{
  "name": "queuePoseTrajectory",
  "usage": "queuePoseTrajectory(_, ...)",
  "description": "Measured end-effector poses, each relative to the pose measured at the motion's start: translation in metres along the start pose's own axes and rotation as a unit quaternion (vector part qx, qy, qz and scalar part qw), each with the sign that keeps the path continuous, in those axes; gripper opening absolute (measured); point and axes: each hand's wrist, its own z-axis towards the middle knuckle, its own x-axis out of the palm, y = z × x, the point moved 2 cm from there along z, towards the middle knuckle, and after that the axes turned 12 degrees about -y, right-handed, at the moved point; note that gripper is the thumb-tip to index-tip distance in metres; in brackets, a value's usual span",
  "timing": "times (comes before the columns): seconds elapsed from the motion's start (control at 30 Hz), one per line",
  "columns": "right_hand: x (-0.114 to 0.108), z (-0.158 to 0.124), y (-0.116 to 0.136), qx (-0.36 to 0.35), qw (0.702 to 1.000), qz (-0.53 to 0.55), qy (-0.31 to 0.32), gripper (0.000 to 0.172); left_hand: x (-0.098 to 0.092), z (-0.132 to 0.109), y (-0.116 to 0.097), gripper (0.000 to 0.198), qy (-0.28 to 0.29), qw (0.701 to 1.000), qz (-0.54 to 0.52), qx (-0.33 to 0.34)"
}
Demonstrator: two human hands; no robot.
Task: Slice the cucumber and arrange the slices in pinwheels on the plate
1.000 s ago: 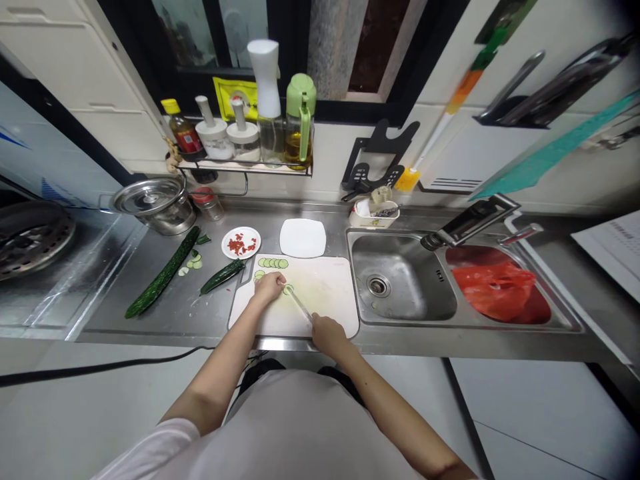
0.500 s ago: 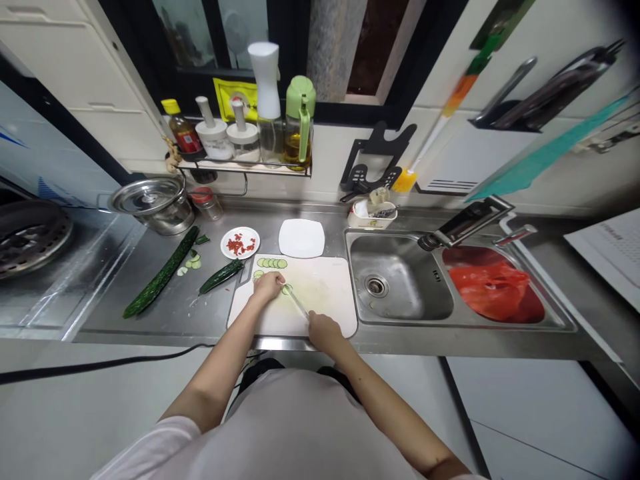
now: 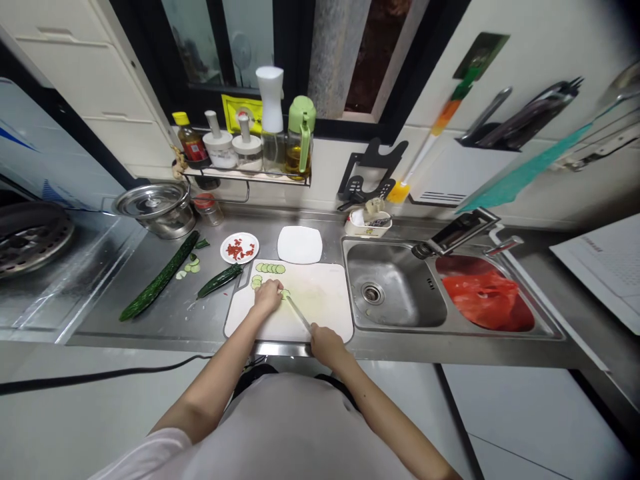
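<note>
A white cutting board point(image 3: 320, 320) lies on the steel counter under both of my hands. My right hand point(image 3: 327, 345) is wrapped round the handle of a knife point(image 3: 299, 313), its blade pointing up and left. By the blade's tip is a cucumber slice point(image 3: 285, 294), and the fingers of my left hand point(image 3: 269, 297) are bent and closed at its edge, partly covering it. An overlapping row of cucumber slices point(image 3: 271, 269) lies along the board's top left. A few more slices point(image 3: 257, 282) sit just above my left hand.
Left of the board lie a cut cucumber point(image 3: 220, 281), a whole cucumber point(image 3: 160, 277) and end pieces point(image 3: 192, 266). Behind are a plate of chopped red bits point(image 3: 240, 248), a white dish point(image 3: 300, 244) and a lidded pot point(image 3: 155, 208). The sink point(image 3: 400, 287) adjoins on the right.
The camera view has tilted slightly, shifting the whole scene. Both hands keep their places over the board, with the knife tip still at the slice by my left fingers.
</note>
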Motion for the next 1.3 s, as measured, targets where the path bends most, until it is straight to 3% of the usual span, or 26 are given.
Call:
queuePoseTrajectory(0.27,0.004,0.001,-0.002,-0.013,1.0,0.004,-0.017,0.028,0.001,-0.008,-0.006,0.024,0.009,1.0,-0.002,0.009)
queuePoseTrajectory(1.3,-0.007,0.009,0.006,-0.012,1.0,0.018,-0.02,0.03,0.0,0.011,0.002,0.022,0.057,0.998,-0.033,0.019)
